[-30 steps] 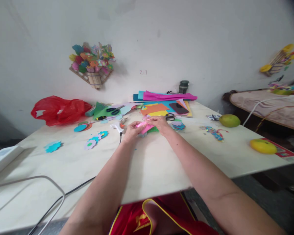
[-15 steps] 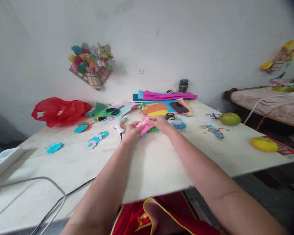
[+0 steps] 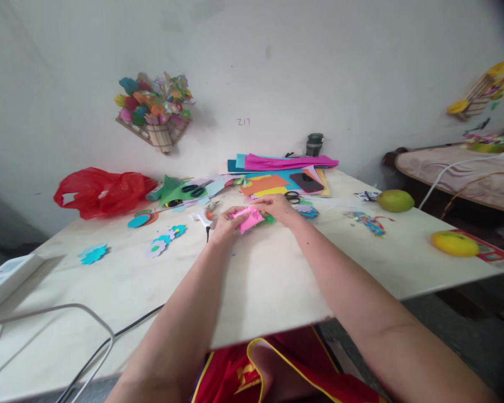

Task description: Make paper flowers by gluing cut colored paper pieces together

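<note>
Pinching pink piece [image 3: 252, 220] in closed left grip [image 3: 225, 225] over tabletop [image 3: 273, 280]. Cannot tell closure or hold of right grip [image 3: 278, 207], near piece's upper edge.

Right hand [image 3: 276, 206] hides blades of 1 pair of scissors [image 3: 292, 197]. Green piece [image 3: 269, 218] partly behind pink piece [image 3: 250, 220]. White box [image 3: 14, 271] cut by left edge, bed [image 3: 437, 163] by right. Packet [image 3: 364, 196] print too small.

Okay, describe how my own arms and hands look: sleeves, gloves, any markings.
Your left hand and right hand are ungloved. Your left forearm and right forearm show no sleeves, watch or bracelet; the right has one small spot. Any rings are too small to tell.
</note>
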Tool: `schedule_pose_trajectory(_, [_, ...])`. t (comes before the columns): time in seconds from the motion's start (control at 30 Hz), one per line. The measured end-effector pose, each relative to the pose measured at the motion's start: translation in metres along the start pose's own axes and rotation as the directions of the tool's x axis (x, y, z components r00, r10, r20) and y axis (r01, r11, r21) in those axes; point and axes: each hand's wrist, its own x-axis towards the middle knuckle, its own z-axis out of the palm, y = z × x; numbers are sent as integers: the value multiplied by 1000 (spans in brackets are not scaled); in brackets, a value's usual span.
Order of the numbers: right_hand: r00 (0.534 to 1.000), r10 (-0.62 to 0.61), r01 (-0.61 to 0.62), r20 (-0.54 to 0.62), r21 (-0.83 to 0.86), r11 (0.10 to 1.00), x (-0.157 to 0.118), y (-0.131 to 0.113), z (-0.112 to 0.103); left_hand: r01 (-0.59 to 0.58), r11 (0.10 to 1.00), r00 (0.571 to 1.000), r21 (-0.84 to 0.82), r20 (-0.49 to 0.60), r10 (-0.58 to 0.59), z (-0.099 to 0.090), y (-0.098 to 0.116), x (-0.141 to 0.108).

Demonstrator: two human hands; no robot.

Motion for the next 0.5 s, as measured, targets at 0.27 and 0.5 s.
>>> schedule_pose_trajectory(0.27, [1000, 18, -16, 25, -62, 998, -2, -5, 2, 34, 999, 999, -2, -16, -34, 8, 9, -8])
schedule_pose_trajectory(0.5, [999, -34, 39, 42, -129, 991, 0, 0, 2, 39, 997, 998, -70, -36, -42, 10, 11, -8])
